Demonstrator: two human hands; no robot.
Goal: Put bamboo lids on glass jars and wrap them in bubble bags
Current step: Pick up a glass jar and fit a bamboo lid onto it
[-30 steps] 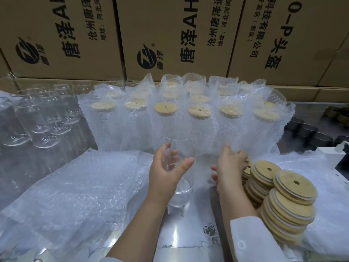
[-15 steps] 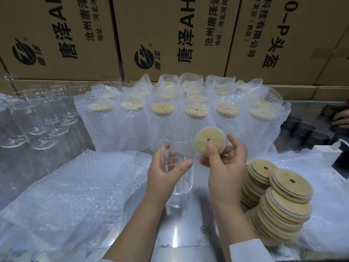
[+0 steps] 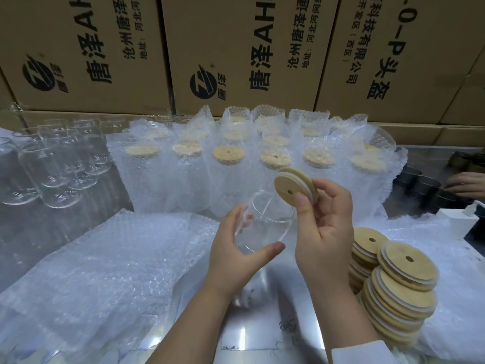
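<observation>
Now my left hand [image 3: 236, 248] curls thumb and fingers round the smooth, clear glass jar [image 3: 265, 222] at centre; my right hand [image 3: 325, 227] pinches a round, holed bamboo lid [image 3: 292, 185], tilted, at its one o'clock.

Cardboard boxes [image 3: 236, 48] read "唐泽AH", "沧州唐泽", "科技有限公司" and "头盔".

The jar [image 3: 263, 225] is clear, smooth glass, and it shines. The lid [image 3: 290, 179] is pale wood, smooth and not shiny, with a smooth white ring round its edge. The bubble bags [image 3: 105, 264] are bumpy see-through plastic that glints. The table [image 3: 262, 334] is shiny metal. The boxes [image 3: 236, 35] are dull brown cardboard. The sleeve [image 3: 367, 353] is white cloth.
</observation>
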